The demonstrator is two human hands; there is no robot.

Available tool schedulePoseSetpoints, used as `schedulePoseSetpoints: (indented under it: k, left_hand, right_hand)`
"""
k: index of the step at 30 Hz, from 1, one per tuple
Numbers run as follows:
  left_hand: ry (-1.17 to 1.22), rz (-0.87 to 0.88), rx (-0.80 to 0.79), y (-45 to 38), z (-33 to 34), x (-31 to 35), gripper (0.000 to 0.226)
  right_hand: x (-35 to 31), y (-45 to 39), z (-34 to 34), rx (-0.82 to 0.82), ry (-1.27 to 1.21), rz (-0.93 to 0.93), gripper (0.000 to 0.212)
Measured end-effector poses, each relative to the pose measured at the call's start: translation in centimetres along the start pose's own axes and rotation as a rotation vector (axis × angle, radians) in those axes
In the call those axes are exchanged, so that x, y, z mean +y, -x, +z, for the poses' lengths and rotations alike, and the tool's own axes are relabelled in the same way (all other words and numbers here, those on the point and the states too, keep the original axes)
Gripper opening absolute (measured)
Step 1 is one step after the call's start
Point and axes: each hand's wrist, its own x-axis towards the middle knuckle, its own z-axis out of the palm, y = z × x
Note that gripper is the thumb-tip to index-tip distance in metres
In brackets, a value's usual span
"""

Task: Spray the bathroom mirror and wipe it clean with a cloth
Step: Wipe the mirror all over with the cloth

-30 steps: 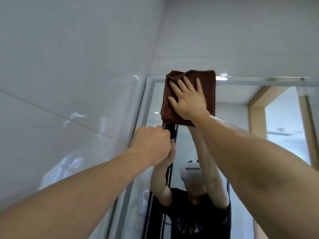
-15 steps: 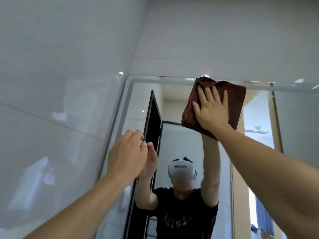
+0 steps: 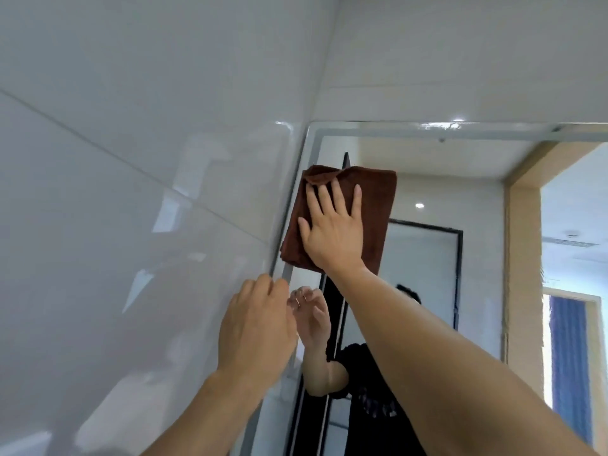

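**Cloth flat on the mirror's upper left corner**

A large frameless wall mirror with a frosted border (image 3: 427, 192) hangs on glossy white wall tiles (image 3: 131, 159); a second tiled wall meets it at the corner, to the left of both hands. The glass reflects a dark door frame, a wood-trimmed doorway and the person's own raised arms.

The right hand (image 3: 332, 232) lies flat, fingers straight and slightly spread, pressing a folded dark brown microfibre cloth (image 3: 378, 218) against the glass. The cloth sits under and around this hand, near the mirror's left edge and just below its top border. Its long axis runs roughly up and down, tilted slightly, with a rumpled fold at the fingertips.

Below it, the left hand (image 3: 256, 327) is at the mirror's left edge, fingers loosely curled, holding nothing.
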Motion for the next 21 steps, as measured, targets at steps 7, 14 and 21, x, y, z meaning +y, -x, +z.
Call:
schedulePoseSetpoints:
  k: [7,14,21]
  left_hand:
    - [-0.054,-0.043,-0.055,1.2,0.3,-0.2,0.014]
    - [0.088,-0.045,-0.037,1.7,1.8,6.5,0.02]
    - [0.216,-0.006,-0.046,2.8,3.0,13.1,0.02]
  right_hand:
    - [-2.0,3.7,0.4,-0.053,-0.037,-0.146,0.064]
    - [6.6,7.7,-2.3,-0.025,-0.015,-0.064,0.064]
    - [20.0,12.8,-6.7,-0.012,0.135,0.1,0.065]
